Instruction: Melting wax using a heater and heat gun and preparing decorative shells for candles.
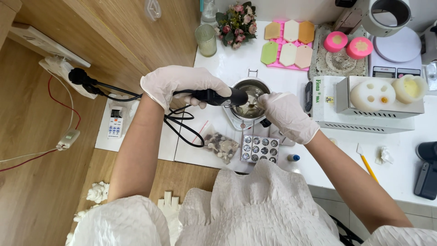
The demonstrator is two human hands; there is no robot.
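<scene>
While wrapped in a closed grip around a black corded tool [214, 96], left hand [177, 86] in a white glove aims its tip over a metal pot [249, 98] standing on the white table [227, 64]. Right hand [287, 116], gloved too, pinches something small at the pot's rim, fingers closed on it, too small to tell what. Just in front of the pot, a bag of dark pieces [221, 146] and a tray of round cups [260, 149]; farther back, a pink mould [288, 43], flowers [236, 23] and a ribbed glass [206, 40]; cord [114, 93] running left to a power strip [61, 68].
</scene>
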